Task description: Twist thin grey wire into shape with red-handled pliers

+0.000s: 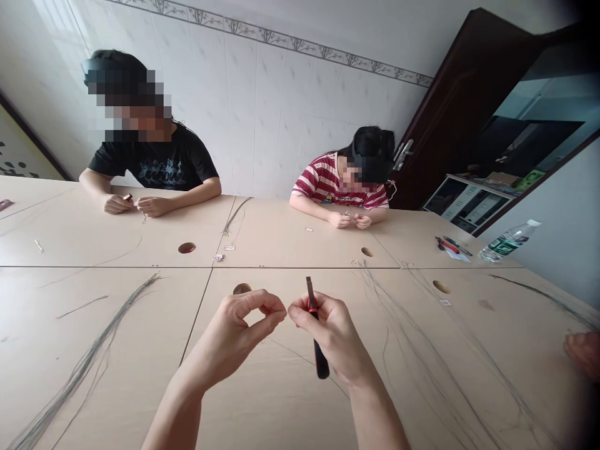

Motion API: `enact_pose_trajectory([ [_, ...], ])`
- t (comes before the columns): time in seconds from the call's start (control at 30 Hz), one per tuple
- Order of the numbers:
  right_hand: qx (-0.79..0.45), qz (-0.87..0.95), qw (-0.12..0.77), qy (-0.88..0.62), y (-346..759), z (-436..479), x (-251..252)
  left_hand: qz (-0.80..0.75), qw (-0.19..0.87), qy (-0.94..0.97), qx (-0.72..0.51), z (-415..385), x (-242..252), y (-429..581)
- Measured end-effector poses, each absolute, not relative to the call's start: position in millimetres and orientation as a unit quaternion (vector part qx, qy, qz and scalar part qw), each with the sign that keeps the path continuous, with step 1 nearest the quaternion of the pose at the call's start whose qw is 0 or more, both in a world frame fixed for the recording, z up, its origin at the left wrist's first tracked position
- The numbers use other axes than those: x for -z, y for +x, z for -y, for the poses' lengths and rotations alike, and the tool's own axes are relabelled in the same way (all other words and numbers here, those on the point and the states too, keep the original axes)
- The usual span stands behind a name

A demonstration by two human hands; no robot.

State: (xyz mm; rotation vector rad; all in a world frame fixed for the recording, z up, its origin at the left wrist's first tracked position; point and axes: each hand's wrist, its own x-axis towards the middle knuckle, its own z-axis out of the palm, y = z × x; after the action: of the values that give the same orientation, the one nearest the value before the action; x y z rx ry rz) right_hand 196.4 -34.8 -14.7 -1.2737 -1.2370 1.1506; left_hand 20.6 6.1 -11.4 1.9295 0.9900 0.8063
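Note:
Above the near half of the table (244, 412), my two hands almost meet at the fingertips. My left hand (244, 325) is closed in a pinch of thumb and forefinger; whatever sits between them is too small to make out. My right hand (330, 325) grips pliers (320, 350) with black handles, a red part near the joint and a flat metal nose pointing away from me. Its thumb and forefinger also press together beside the left fingertips. Below the hands, a thin strand (300, 356) runs toward the lower right.
Bundles of thin grey wires lie left (107, 331) and right (412, 337). Table holes include one (242, 289) beyond my left hand. Two people sit opposite, working with their hands. A water bottle (509, 242) and red-handled pliers (445, 245) are at far right; another person's hand (584, 353) shows at the right edge.

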Motion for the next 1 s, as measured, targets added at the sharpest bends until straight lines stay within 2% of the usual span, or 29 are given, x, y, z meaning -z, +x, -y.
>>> enact_pose_trajectory([
  [0.27,-0.472,0.538,0.474,-0.513,197.0,37.4,10.8,-0.402,0.418,0.760,-0.293,-3.5,6.0,20.8],
  [0.6,-0.391,0.615,0.465,-0.502,195.5,39.7,13.1,-0.369,0.543,0.701,-0.278,-5.4,9.6,17.6],
  [0.77,-0.351,0.633,0.462,-0.512,194.9,37.9,14.5,-0.370,0.549,0.692,-0.286,-7.4,12.3,20.6],
  [1.0,-0.384,0.594,0.482,-0.517,197.1,37.6,13.0,-0.326,0.559,0.704,-0.293,-8.9,9.3,18.0],
])
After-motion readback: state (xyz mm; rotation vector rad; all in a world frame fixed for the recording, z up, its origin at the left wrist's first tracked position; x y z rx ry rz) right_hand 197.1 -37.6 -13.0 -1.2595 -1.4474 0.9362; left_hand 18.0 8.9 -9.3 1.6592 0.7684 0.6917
